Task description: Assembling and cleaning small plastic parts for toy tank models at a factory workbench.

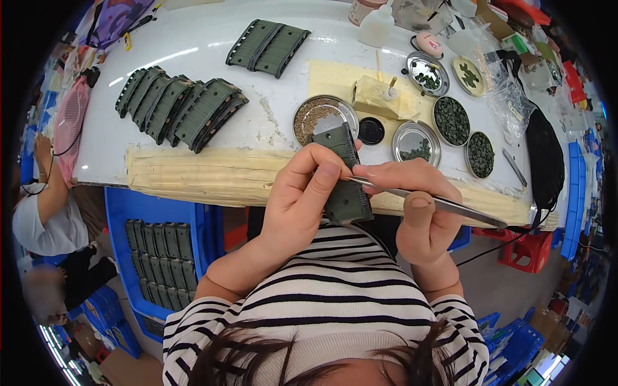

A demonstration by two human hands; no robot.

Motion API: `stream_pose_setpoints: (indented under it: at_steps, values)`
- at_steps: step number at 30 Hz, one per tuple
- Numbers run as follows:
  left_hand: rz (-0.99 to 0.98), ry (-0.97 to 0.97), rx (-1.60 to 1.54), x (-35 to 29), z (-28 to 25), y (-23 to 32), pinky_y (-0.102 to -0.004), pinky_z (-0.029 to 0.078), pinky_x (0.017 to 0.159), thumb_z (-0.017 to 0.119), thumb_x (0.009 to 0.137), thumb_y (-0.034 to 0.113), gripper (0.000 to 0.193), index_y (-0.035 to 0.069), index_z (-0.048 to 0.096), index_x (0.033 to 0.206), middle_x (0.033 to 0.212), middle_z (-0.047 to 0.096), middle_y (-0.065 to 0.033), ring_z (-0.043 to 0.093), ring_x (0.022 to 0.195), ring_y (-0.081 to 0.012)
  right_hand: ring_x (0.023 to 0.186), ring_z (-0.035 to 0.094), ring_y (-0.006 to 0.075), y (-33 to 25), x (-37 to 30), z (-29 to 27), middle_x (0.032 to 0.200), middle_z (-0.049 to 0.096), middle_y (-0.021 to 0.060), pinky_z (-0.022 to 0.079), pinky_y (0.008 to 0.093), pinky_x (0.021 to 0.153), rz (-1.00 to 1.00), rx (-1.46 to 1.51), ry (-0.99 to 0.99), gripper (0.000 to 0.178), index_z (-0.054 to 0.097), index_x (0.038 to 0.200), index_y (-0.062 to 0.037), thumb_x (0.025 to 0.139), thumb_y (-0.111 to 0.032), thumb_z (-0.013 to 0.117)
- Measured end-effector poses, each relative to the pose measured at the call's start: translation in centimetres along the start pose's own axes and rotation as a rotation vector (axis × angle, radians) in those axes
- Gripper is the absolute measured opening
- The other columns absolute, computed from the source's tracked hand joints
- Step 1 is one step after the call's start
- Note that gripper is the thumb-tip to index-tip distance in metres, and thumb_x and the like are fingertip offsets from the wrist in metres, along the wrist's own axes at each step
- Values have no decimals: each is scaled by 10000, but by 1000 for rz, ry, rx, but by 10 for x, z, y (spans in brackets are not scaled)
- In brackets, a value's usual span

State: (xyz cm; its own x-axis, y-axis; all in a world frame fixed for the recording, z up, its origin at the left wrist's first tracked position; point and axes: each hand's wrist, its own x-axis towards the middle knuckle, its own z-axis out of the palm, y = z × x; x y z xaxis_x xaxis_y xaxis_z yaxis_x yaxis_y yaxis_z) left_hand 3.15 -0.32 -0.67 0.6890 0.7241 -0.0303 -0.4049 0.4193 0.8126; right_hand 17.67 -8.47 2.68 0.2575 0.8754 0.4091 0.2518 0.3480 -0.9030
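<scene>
Panel (349, 209), dark green, held in left hand (299, 198) at near edge of surface (193, 42). Right hand (426, 235) grips tweezers (470, 211), tips close by left hand. Dish (329, 122) of brown grains (312, 114) just beyond panel.

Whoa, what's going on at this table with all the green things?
A person in a striped top is doing close-up work. The left hand seems to steady a dark green piece, while the right hand holds metal tweezers, their tip by the left hand's pinched fingers. More green pieces lie on the table, and round tins hold tiny dark green bits.
</scene>
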Motion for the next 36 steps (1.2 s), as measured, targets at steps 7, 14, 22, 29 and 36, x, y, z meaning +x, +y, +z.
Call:
stream_pose_setpoints:
  at_steps: [7,14,22,29,36]
  values:
    - [83,-48,157,-1,-9,-5,-278,435,910,410,1034,199,197,42,511,970,1237,564,-151,552,997,-101,740,639,209,4,3,1,864,681,140,508,288,691,-99,-117,-20,164,664,1013,36,899,-39,573]
    - [163,-24,224,-1,-10,-9,-282,428,925,424,1029,189,193,35,524,970,1273,550,-180,557,1016,-109,736,645,209,5,3,3,892,690,147,513,286,688,-100,-122,-16,162,665,1010,37,883,-27,588]
    - [245,30,249,-1,-10,-14,-247,448,863,447,1022,184,180,37,531,962,1025,633,-83,574,918,-82,753,654,227,4,3,6,955,696,148,521,289,690,-96,-159,-8,160,665,1003,29,859,-8,605]
    - [241,63,204,-1,-8,-16,-234,451,833,455,1020,190,179,39,530,959,931,623,-34,568,886,-69,783,660,239,3,5,6,974,695,144,526,292,705,-91,-181,-26,167,663,1008,29,851,-8,617]
    - [226,31,211,1,-11,-15,-265,452,892,429,1023,158,154,33,519,1033,1136,593,-116,579,964,-107,804,660,215,9,4,5,949,690,147,517,293,729,-74,-90,-1,193,659,1014,38,942,-103,548]
